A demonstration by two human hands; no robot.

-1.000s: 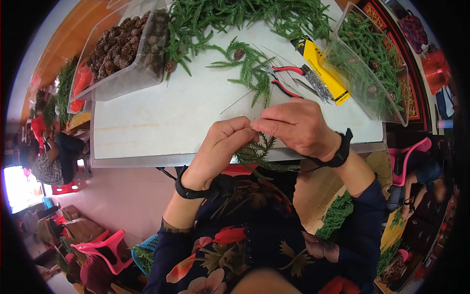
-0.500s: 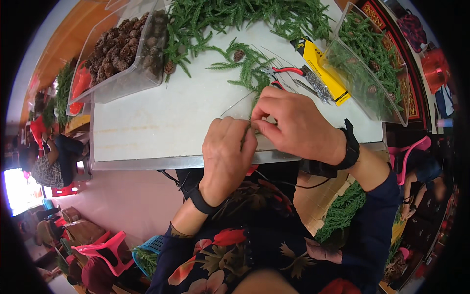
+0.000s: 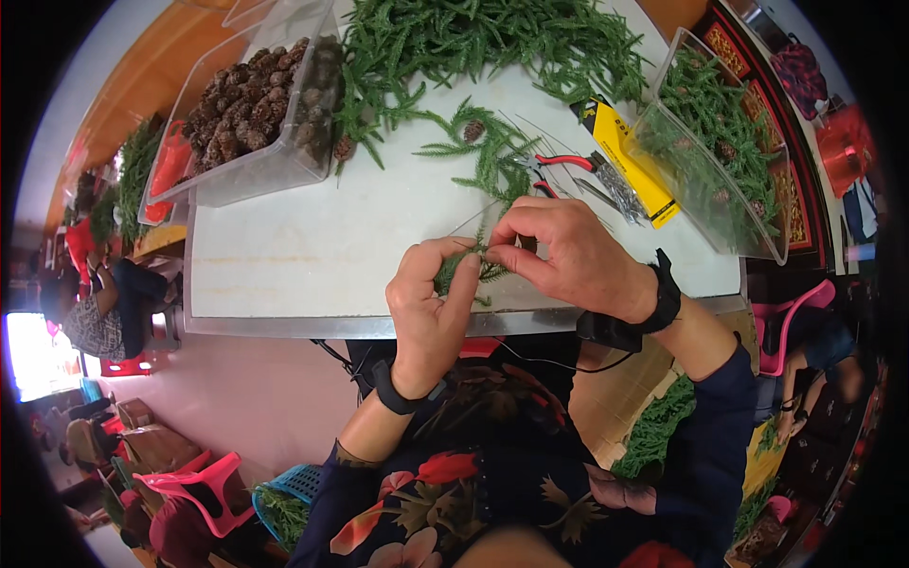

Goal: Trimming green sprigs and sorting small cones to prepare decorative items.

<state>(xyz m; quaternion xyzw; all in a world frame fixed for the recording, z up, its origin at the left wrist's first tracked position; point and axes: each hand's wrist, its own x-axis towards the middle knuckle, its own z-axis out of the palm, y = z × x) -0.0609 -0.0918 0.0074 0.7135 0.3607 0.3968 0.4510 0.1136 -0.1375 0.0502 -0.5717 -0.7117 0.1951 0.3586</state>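
Observation:
Near the front edge of the table, both my hands meet at a green artificial pine sprig [image 3: 445, 275]. My left hand [image 3: 424, 308] pinches it between thumb and index finger. The thumb and fingertips of my right hand [image 3: 579, 262] are closed at the same spot, on the sprig's stem or a thin wire; which one is hard to make out. Beyond the hands lies more of the pine greenery [image 3: 490, 170] with a small pinecone [image 3: 473, 131] on it. Red-handled pliers [image 3: 566, 162] and thin metal wires [image 3: 523, 125] rest beside it.
A clear bin of pinecones [image 3: 241, 175] stands at the far left. Piled pine sprigs [image 3: 492, 38] cover the table's back. On the right are a yellow package [image 3: 636, 168] and a clear bin [image 3: 705, 204] of greenery. The table's metal edge [image 3: 275, 328] runs in front of me.
My left fingers have uncurled into a thumb-and-index pinch, showing green needles between the hands. My right hand stays pinched at the same place. The whole view has shifted slightly.

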